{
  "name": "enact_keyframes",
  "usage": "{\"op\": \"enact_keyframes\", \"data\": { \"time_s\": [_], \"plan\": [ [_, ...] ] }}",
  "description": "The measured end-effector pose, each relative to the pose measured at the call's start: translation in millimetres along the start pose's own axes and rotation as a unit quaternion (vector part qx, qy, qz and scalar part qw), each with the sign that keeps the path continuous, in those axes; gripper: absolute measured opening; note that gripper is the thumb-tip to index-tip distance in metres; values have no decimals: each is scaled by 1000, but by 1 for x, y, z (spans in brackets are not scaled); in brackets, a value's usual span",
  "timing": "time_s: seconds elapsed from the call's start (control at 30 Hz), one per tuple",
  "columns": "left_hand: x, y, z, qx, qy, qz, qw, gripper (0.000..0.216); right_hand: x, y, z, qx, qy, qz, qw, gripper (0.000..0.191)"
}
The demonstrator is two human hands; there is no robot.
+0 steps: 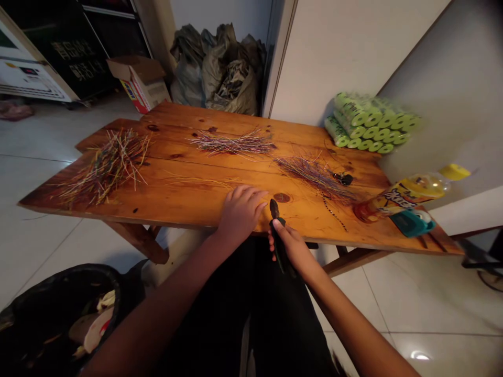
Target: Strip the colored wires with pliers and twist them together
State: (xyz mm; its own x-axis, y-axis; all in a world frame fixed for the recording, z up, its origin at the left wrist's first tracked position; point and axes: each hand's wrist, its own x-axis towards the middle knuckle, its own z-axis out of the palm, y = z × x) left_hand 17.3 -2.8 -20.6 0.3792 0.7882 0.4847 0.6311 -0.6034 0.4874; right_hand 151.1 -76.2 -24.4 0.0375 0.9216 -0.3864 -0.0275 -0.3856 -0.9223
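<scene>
Gripping dark pliers, the right hand sits near the left hand, loosely open at the table

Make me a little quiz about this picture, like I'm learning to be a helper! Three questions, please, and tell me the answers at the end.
1. True or false: the right hand is holding the pliers.
2. Which end of the table is the yellow-capped bottle near, left or right?
3. How many big bunches of thin strands lie on the table?
A) one
B) three
C) seven

Key:
1. True
2. Right
3. B
</scene>
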Motion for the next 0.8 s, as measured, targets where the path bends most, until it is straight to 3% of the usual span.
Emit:
{"op": "enact_keyframes", "data": {
  "time_s": [0.1,0.2,0.37,0.53,0.63,0.8],
  "plan": [
    [7,1,4,50,-45,21,998,24,1,6,1,-9,17,-26,999,40],
    [3,6,2,66,-64,26,995,27,2,8,-2,22,43,-8,999,42],
    [-2,-9,-2,47,-67,-31,996,26,3,3,-16,76,42,29,996,41],
    [3,-31,-1,159,-35,-80,983,24,-3,-4,-27,111,13,37,993,38],
    [8,-27,5,175,-36,-37,983,26,-8,-8,-32,159,29,27,986,37],
    [20,-14,29,188,-124,36,974,19,-18,-9,-39,161,55,21,985,37]
  ]
}}
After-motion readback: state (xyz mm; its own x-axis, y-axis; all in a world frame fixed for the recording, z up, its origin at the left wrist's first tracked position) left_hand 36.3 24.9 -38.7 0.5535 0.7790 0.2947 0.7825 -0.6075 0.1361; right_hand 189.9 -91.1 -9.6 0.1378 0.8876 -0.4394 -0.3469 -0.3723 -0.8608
